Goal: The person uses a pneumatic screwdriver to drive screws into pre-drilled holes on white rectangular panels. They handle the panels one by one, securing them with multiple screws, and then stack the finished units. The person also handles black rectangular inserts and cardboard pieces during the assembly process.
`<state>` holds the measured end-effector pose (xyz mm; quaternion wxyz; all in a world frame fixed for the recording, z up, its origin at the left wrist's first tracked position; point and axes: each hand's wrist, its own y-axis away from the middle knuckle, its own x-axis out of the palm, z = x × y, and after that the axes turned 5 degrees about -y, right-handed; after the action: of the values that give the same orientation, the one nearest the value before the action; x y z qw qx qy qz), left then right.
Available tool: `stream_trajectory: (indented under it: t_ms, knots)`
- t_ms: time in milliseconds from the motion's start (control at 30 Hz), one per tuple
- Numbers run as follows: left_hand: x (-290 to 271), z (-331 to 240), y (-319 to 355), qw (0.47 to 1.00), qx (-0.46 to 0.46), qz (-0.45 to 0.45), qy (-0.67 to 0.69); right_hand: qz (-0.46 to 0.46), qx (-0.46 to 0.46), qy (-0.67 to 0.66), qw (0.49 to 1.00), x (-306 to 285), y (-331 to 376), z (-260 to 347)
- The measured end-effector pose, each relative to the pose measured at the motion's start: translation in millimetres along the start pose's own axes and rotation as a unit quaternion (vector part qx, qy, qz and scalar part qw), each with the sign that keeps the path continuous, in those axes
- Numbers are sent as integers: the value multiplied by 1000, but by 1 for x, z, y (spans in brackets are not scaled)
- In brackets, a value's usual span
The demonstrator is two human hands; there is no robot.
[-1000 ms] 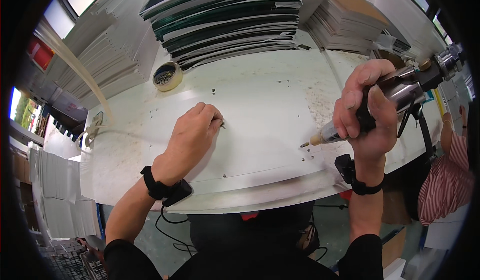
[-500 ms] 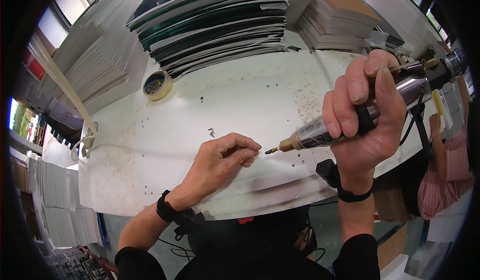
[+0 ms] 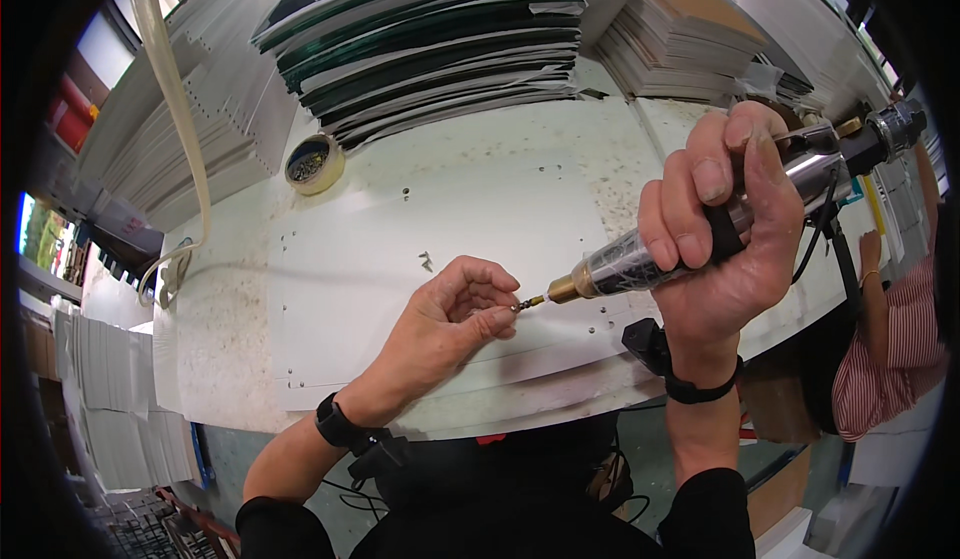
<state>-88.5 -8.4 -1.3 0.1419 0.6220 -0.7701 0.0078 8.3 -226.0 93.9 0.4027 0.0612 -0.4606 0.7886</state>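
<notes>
My right hand [image 3: 720,259] is wrapped round a silver electric screwdriver [image 3: 622,264] with a brass-coloured nose. The tool slants down to the left. Its bit [image 3: 534,301] reaches the fingertips of my left hand [image 3: 440,319], where thumb and fingers close on a small screw [image 3: 515,307] at the bit's tip. Both hands are above a white panel [image 3: 350,289] lying on the table, with several small screw heads or holes near its edges. A few loose screws [image 3: 426,261] lie on the panel beyond my left hand.
A round tub [image 3: 325,174] of screws stands at the panel's far left corner. Behind it rises a stack of dark and white sheets [image 3: 430,49]. More panels [image 3: 680,49] are piled at far right. A pale hose [image 3: 185,109] hangs at left. Another person's striped sleeve [image 3: 905,349] shows at right.
The screwdriver's bit has moved slightly left and now meets my left fingertips. My left thumb has shifted and its fingers have opened out a little around the screw.
</notes>
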Motion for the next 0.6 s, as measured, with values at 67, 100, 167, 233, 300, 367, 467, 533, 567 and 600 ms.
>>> stream_trajectory:
  t_ms: [67, 100, 167, 233, 300, 367, 467, 533, 567, 600]
  knots:
    - [-1, 0, 0, 1000, -2, 2, -1, -60, 16, 1, 998, 10, 0, 2]
    - [0, 0, 0, 1000, -3, 0, -3, -83, 21, -2, 996, 12, 0, 2]
    - [2, -1, 0, 1000, -6, -2, -7, -109, 24, -8, 994, 14, 1, 3]
    - [1, -1, 1, 1000, -6, -2, -9, -110, 24, -8, 994, 15, 1, 1]
    - [1, -1, 0, 1000, -4, 0, -15, -106, 24, -4, 994, 14, 2, 1]
    - [1, -2, 0, 1000, -3, 3, -19, -105, 25, 0, 994, 14, 2, 1]
    - [2, -2, -2, 999, -2, 5, -31, -98, 27, -18, 995, 13, 2, 1]
    - [5, -4, -6, 999, -1, 7, -51, -78, 25, -2, 997, 10, 1, 2]
    - [8, -8, -9, 993, 15, -1, -115, -62, 22, 23, 998, 8, -2, 2]
    - [13, -15, -14, 984, 32, -10, -177, -45, 20, 48, 998, 5, -5, 2]
